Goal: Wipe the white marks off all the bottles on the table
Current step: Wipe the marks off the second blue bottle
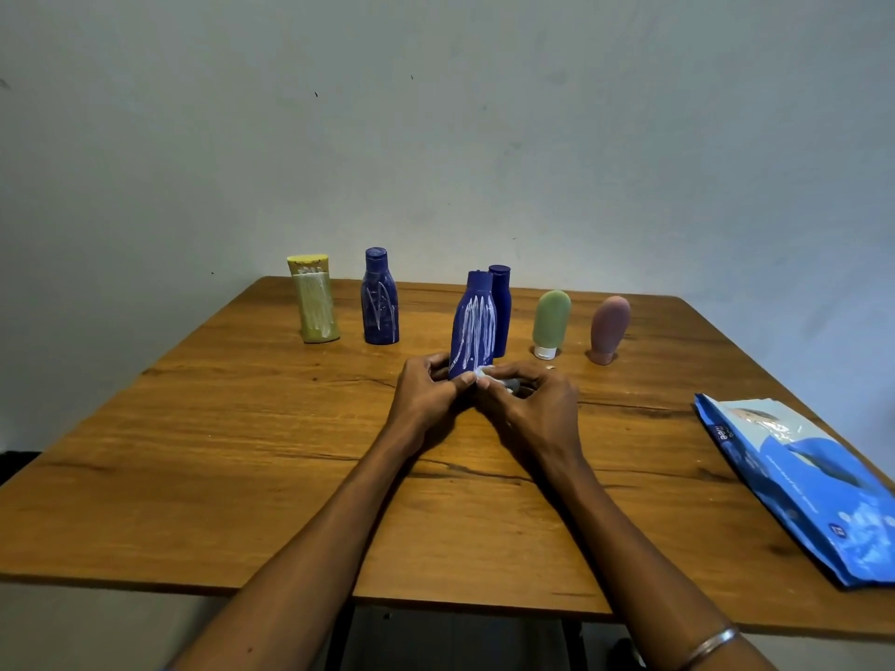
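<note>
A dark blue bottle (474, 326) streaked with white marks stands upright mid-table. My left hand (426, 394) grips its base. My right hand (530, 404) pinches a small white wipe (486, 371) against the bottle's lower right side. Right behind it stands a second blue bottle (501, 312), partly hidden. Further left, a blue bottle (380, 297) and a yellow-green bottle (315, 300) both carry white scribbles. A green tube (550, 323) and a pink tube (609, 327) stand cap-down to the right, with no marks visible.
A blue wipes packet (799, 481) lies flat near the right edge of the wooden table (193, 477). A bare wall rises just behind the table's far edge. A bangle sits on my right wrist.
</note>
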`<action>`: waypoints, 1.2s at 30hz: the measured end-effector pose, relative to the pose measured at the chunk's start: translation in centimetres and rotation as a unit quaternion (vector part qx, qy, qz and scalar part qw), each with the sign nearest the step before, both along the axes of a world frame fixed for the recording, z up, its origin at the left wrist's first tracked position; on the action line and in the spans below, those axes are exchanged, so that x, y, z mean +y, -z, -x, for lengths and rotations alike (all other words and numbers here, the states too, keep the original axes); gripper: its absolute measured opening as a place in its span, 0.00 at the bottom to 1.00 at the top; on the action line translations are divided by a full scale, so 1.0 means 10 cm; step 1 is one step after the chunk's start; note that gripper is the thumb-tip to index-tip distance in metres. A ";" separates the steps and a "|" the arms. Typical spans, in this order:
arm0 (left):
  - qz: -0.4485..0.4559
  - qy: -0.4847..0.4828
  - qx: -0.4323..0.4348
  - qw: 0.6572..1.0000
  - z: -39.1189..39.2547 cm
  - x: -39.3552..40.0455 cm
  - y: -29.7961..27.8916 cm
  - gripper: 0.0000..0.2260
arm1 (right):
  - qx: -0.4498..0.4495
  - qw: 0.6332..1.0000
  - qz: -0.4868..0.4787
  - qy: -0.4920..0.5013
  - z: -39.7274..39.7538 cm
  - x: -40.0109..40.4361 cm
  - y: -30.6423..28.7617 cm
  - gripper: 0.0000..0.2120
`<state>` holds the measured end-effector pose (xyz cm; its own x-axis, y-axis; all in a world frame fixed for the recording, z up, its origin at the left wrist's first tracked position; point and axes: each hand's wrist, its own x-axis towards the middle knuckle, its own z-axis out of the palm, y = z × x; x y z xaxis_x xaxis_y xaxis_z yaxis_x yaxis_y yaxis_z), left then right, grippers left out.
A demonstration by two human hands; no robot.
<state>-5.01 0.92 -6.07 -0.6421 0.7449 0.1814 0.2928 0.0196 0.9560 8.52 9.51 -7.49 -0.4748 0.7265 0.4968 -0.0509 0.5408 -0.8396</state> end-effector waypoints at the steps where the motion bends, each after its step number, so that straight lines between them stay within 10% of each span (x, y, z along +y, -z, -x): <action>1: 0.006 0.007 -0.001 1.000 0.00 0.00 0.00 0.19 | 0.013 1.000 0.009 0.014 0.00 0.02 0.00 0.07; 36: 0.022 0.063 -0.026 0.997 -0.05 0.00 -0.05 0.21 | 0.033 0.996 -0.027 0.080 -0.04 0.00 -0.05 0.08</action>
